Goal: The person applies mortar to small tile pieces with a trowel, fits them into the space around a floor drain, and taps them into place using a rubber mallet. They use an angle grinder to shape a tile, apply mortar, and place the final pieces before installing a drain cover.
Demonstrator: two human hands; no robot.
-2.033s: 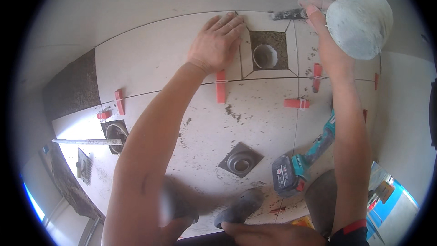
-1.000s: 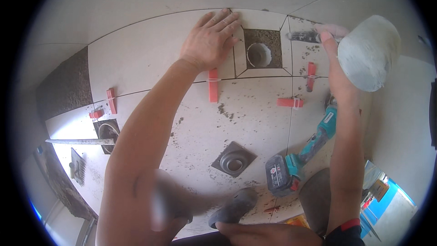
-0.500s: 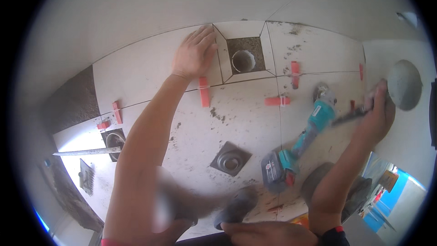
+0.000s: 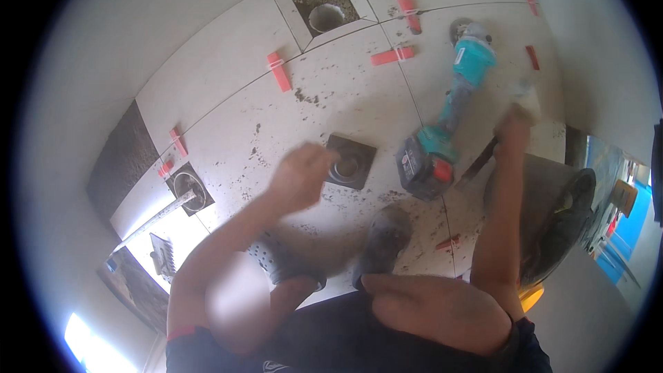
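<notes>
Looking down on a pale tiled floor (image 4: 324, 114), two bare hands reach forward from the person's bent knees. The right hand (image 4: 512, 131) is curled around a mallet (image 4: 481, 159), its grip closed on the dark handle. The mallet is at the right, between a teal cordless grinder (image 4: 450, 114) and the right-hand wall (image 4: 604, 48); its pale head is blurred just beyond the fist, and whether it touches the floor cannot be told.

The left hand (image 4: 302, 176), also blurred, has its fingers bent inward at the left edge of a square grey drain fitting (image 4: 358, 157) lying on the tiles. Whether that grip pinches the fitting or only passes over it cannot be told.

The mallet probably handles head-heavy, with a stiff handle best held in a full fist well back from the head. The fitting looks rigid, thin-edged and fairly light; a pinch on opposite edges or on its raised ring should suit. Grit nearby may make smooth surfaces slippery.
</notes>
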